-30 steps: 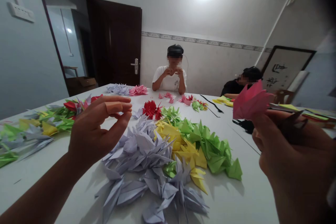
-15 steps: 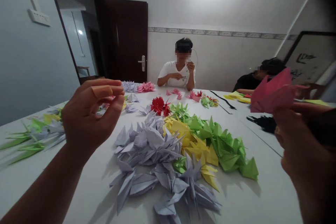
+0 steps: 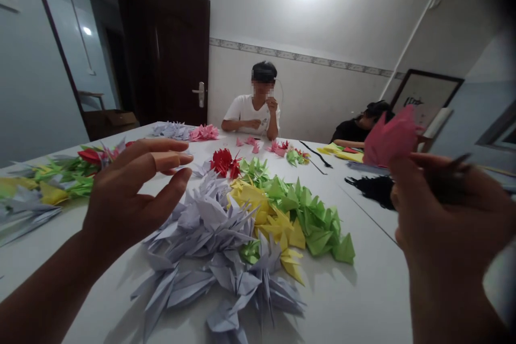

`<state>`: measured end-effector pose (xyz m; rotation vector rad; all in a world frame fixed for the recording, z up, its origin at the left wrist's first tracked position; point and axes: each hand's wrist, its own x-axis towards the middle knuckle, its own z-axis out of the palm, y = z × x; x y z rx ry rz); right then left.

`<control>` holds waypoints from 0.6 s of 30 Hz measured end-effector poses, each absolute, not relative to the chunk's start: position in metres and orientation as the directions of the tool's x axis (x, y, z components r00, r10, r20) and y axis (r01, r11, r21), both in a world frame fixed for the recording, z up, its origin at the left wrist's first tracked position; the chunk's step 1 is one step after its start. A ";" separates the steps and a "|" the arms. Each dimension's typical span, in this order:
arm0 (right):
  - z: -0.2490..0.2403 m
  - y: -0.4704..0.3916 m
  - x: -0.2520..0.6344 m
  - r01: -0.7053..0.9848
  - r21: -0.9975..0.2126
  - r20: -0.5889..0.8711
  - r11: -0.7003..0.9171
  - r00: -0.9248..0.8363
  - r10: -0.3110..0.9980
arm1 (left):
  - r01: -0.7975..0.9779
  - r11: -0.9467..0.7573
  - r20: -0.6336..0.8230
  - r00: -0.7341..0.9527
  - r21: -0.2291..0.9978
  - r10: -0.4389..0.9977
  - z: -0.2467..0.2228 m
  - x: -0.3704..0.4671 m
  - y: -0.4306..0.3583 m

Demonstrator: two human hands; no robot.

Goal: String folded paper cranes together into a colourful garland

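Note:
My left hand (image 3: 133, 188) is raised over the left of the table, thumb and fingers apart, with nothing visible between them. A pink folded-paper crane (image 3: 390, 137) is pinched between the thumb and fingers of my right hand (image 3: 447, 215). Some thin dark thing (image 3: 461, 160) shows at that hand's fingers, too dim to name. Between my hands lies a heap of paper cranes: pale lilac (image 3: 209, 209) nearest my left hand, yellow (image 3: 252, 201) in the middle, green (image 3: 310, 204) to the right. Several red cranes (image 3: 223, 162) sit behind them.
More mixed cranes (image 3: 52, 183) spread over the left side of the white table (image 3: 342, 301). Black cords (image 3: 368, 189) lie to the right. Across the table sits a person in white (image 3: 253, 110); another in black (image 3: 350, 131) bends over paper sheets (image 3: 342, 151).
The view has swung rightward, so the table's things appear further left. My left fingers have spread away from the thumb. My right hand still holds the pink crane.

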<state>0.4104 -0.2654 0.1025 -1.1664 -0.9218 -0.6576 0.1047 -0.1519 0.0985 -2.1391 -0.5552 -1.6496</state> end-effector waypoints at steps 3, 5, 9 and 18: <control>0.101 -0.262 0.407 0.824 -0.458 0.882 0.333 0.469 0.050 | 0.490 -0.871 0.972 0.216 -0.028 0.091 0.098 0.106 -0.154; 0.100 -0.264 0.399 0.837 -0.430 0.894 0.339 0.446 0.033 | 0.479 -0.878 0.971 0.217 -0.018 0.098 0.098 0.106 -0.156; 0.101 -0.264 0.386 0.891 -0.342 0.920 0.298 0.382 -0.086 | 0.474 -0.879 0.968 0.237 -0.042 0.082 0.100 0.105 -0.158; 0.118 -0.190 0.441 0.851 -0.486 0.870 0.201 0.448 0.208 | 0.460 -0.886 0.958 0.275 -0.054 0.084 0.100 0.105 -0.160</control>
